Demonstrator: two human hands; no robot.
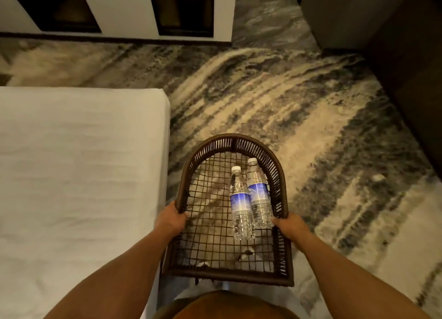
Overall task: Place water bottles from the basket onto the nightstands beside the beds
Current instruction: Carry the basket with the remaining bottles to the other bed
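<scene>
The white bed (79,165) ran off the frame's left edge, and the patterned carpet (275,103) showed blurred through my wicker basket (278,165). My left hand (170,219) and right hand (290,226) were each curled tight around a side rim. Two water bottles (241,206) lay side by side, touching, against the basket's right wall.
</scene>
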